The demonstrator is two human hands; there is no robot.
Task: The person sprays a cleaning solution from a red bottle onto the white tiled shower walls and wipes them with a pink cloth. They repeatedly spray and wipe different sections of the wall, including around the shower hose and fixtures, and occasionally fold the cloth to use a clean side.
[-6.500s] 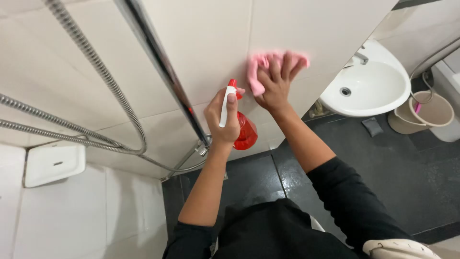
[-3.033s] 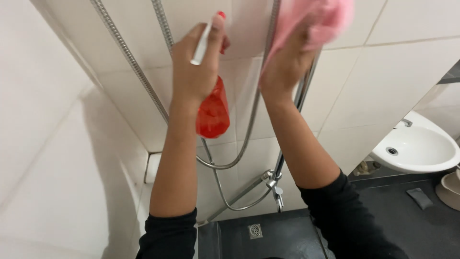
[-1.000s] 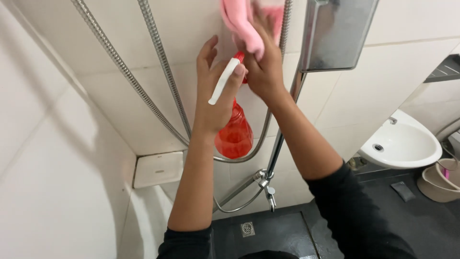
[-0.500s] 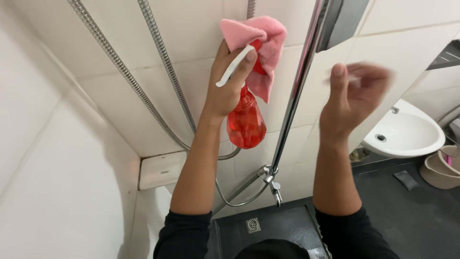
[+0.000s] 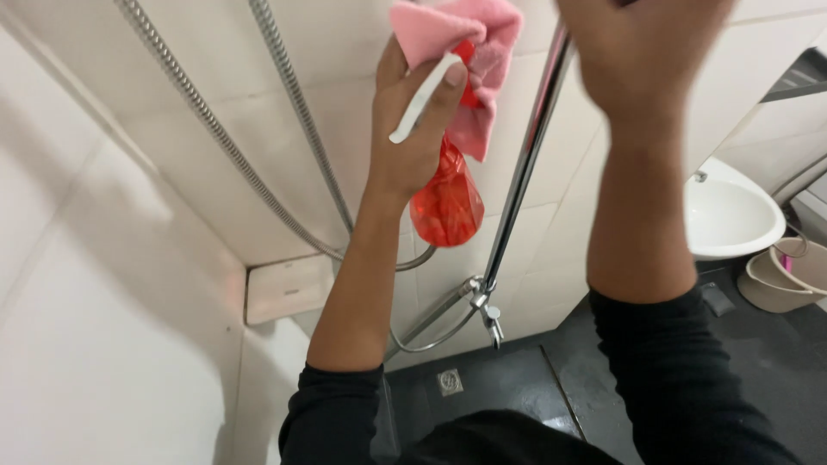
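**One hand carries two things, the other hand is up high**

Closest to us are two arms in black sleeves (image 5: 680, 387), both lifted up toward the wall.

The left hand (image 5: 413, 129) is wrapped tight around the neck of a red spray bottle (image 5: 445, 202). The bottle hangs down below the hand, so its fat red part points at the floor. A finger lies along the white trigger (image 5: 422, 99), which looks ready for a squeeze. The same hand also pinches a pink cloth (image 5: 469, 43) against the top of the bottle. The cloth flops over the bottle top. Holding both in one hand leaves the other hand free.

The right hand (image 5: 642, 52) is raised high and looks blurry. Its fingers run off the top of the picture, so I cannot tell if it is open, closed, or holding something.

Just behind the hands is a shiny metal pole (image 5: 521, 181) going up the white tile wall (image 5: 129, 284). Two bendy metal hoses (image 5: 293, 103) run across the wall beside it. A white soap tray (image 5: 289, 288) sits on the wall lower down.

Far below is the dark floor with a small drain (image 5: 449, 381). Off to the right are a white sink (image 5: 728, 215) and a beige bucket (image 5: 788, 275).
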